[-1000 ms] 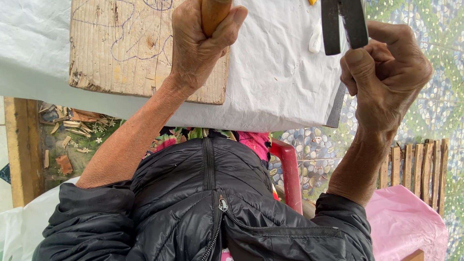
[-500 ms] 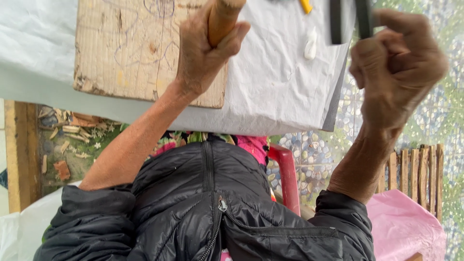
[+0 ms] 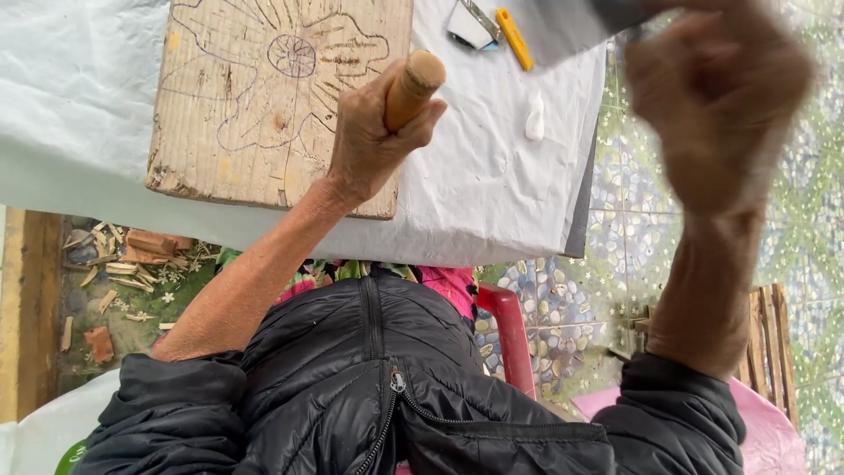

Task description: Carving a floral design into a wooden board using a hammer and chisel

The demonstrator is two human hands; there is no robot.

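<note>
Two hands: both raised over the counter, seen from above the person's black jacket [image 3: 369, 396].
Left hand [image 3: 369, 145]: fingers wrapped tight round a wooden handle [image 3: 413, 86]; the handle's rounded end sticks up out of the fist, tilted to the right.
Handle's lower end: hidden inside the fist, so what it carries cannot be told.
Board [image 3: 255, 97]: flat on the counter, directly under and left of the left hand; a flower with rays is drawn and partly cut into its face; the fist covers its lower right corner.
Right hand [image 3: 716, 110]: heavily blurred, well apart from the board, off the sheet's right edge; fingers look curled, but whether they grip anything cannot be told.
Grey shape [image 3: 571, 26]: blurred, beside the right hand at the top edge, cut off; its kind is unclear.
Sheet [image 3: 492, 176]: white, covering the counter under the board.
On the sheet: a yellow tool [image 3: 513, 39] and a metal blade [image 3: 475, 22] at the top, partly cut off; a small white lump [image 3: 534, 117] below them.
Floor: wood chips [image 3: 123, 273] at left, patterned tiles [image 3: 598, 290] at right.
Chair [image 3: 510, 334]: red, only an edge showing beside the jacket.
</note>
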